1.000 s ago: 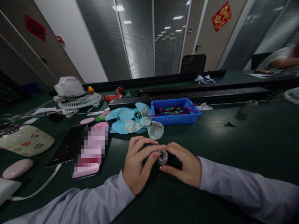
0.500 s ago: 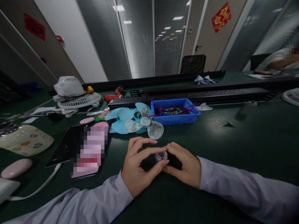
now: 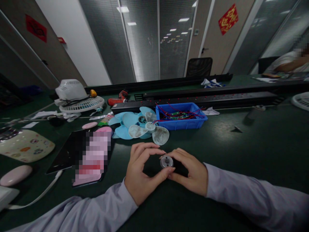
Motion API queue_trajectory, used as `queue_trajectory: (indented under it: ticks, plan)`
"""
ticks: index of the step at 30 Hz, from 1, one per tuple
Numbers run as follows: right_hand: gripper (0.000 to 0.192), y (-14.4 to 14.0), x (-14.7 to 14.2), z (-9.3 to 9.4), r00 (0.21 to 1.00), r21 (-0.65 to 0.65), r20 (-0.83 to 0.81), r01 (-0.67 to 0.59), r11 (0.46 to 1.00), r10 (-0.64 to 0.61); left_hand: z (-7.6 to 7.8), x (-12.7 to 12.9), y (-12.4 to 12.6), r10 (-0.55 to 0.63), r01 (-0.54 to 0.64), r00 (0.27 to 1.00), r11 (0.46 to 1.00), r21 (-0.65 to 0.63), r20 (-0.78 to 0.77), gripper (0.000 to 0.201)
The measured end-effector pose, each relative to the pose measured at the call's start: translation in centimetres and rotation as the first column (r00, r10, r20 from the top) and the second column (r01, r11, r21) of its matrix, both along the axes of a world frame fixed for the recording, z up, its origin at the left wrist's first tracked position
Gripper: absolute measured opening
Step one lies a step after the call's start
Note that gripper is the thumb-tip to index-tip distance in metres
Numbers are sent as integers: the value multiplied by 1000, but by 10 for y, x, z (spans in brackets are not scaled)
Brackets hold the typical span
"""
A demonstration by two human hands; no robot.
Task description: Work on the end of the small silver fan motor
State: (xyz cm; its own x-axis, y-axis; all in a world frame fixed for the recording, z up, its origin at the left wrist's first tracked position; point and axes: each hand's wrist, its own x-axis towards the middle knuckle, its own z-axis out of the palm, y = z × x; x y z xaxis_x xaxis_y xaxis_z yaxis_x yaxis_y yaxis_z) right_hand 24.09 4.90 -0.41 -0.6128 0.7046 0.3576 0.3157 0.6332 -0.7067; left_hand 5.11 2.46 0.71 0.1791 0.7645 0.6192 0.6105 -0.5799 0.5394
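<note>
Between my hands is a small round metal motor (image 3: pixel 166 162), its silver end face turned toward me with dark holes in it. My left hand (image 3: pixel 143 174) curves around its left side, thumb at the lower edge and index fingertip at the upper edge. From the other side my right hand (image 3: pixel 189 169) pinches the motor, with its thumb low and index finger on top. The motor's far end is hidden. Just beyond my hands lie light-blue fan blades (image 3: pixel 129 120) and a greyish, stained fan blade (image 3: pixel 160 135).
A blue bin (image 3: pixel 184 124) holds circuit boards and red wires. To the left are a phone (image 3: pixel 93 161), a black tablet (image 3: pixel 65 153), a cream container (image 3: pixel 29 146) and a white fan (image 3: pixel 72 90). Behind them lie an orange power drill (image 3: pixel 116 101) and a long black rail (image 3: pixel 217 96).
My left index fingertip has shifted across the motor's upper edge, uncovering more of its face. The motor's face now points more directly at me. My right hand has barely moved.
</note>
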Motion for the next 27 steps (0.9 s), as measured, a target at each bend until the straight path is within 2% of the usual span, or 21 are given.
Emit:
queue_trajectory:
  ticks: [6, 14, 17, 19, 23, 25, 27]
  plan:
    - [24, 0, -1, -1, 1000, 5, -7, 18, 1000, -18, -1, -1, 0, -39, 36, 998, 998, -55, -45, 20]
    - [26, 0, -1, -3, 1000, 6, 1, 18, 1000, -18, 5, 4, 2, -52, 61, 997, 983, -172, 53, 10]
    - [25, 0, 0, -2, 1000, 14, 1, 16, 1000, -16, 8, 6, 4, -56, 68, 996, 982, -175, 72, 8]
    - [25, 0, 0, -2, 1000, 12, 2, 24, 1000, -24, 11, 4, 5, -47, 59, 995, 989, -135, 90, 8]
    - [30, 0, 1, -1, 1000, -1, 23, 21, 1000, -21, 14, -14, 3, 38, -34, 991, 999, -35, 127, 13]
    - [32, 0, 1, 0, 999, -13, 31, 15, 1000, -14, 11, -30, -4, 55, -49, 995, 996, -78, 86, 16]
    - [32, 0, 1, 0, 999, -24, 29, 20, 999, -20, 3, -47, -14, 15, -18, 1000, 986, -164, -16, 17]
